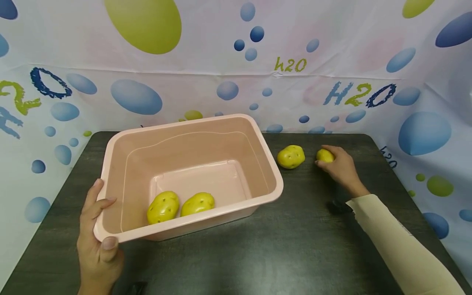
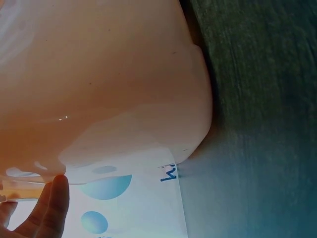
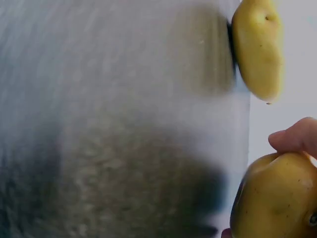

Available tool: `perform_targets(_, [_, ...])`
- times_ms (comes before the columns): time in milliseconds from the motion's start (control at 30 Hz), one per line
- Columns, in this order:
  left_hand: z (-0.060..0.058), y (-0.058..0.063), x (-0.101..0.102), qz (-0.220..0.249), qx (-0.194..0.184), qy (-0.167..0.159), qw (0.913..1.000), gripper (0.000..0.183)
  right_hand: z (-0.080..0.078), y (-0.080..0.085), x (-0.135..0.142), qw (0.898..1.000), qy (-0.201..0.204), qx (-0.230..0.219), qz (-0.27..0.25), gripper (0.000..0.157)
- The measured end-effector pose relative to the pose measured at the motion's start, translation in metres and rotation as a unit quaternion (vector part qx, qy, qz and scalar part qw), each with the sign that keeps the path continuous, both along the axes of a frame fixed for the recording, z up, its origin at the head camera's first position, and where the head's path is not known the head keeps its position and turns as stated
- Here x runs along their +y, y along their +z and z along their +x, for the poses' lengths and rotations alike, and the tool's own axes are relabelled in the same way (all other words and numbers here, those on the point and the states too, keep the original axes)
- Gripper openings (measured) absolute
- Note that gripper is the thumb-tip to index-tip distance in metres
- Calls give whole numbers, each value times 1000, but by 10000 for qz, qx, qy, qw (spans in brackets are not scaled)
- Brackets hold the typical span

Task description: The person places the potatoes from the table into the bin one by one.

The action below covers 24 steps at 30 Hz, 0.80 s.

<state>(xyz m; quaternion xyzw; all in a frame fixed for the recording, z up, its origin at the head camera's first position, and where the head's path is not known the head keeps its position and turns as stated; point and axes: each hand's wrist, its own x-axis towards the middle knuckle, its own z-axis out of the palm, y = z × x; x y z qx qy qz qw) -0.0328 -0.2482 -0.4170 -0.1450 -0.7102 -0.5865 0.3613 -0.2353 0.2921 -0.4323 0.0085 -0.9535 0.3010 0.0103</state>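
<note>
A pink plastic basin [image 1: 199, 151] is tilted toward me, with two yellow potatoes [image 1: 163, 207] lying against its near wall. My left hand [image 1: 99, 246] grips its left front corner, thumb at the front and fingers over the left rim. The left wrist view shows the basin's outer wall [image 2: 109, 89] and its underside edge close to the table. Over at the right, my right hand [image 1: 341, 166] holds another potato [image 1: 325, 155] between thumb and fingers; the right wrist view shows that potato [image 3: 277, 198] large. A further potato [image 1: 291, 157] sits between the basin and this hand.
The dark wood-grain table [image 1: 258, 254] reaches back to a white curtain [image 1: 206, 61] printed with blue and green drops. A small black object [image 1: 137, 287] lies at the front edge near the left wrist. A pale sleeve [image 1: 402, 241] covers the right forearm.
</note>
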Motion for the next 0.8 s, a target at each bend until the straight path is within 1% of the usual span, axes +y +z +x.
perform_targets(167, [0, 0, 0, 16, -24, -6, 10000, 63, 3, 11, -3, 9998, 77, -55, -168, 64])
perform_targets(333, [0, 0, -1, 49, -56, -54, 10000, 65, 7, 25, -11, 9996, 96, 7, -283, 63])
perform_targets(433, [-1, 0, -1, 79, -29, -86, 9999, 65, 9, 34, -16, 9993, 159, 188, -285, 63])
perform_targets(633, [-1, -1, -1, 143, -29, -151, 9998, 64, 13, 50, -26, 9964, 455, 686, -225, 61])
perform_targets(800, [-1, -1, -1, 120, -15, -106, 9999, 65, 17, 65, -33, 9941, 632, 853, -201, 58])
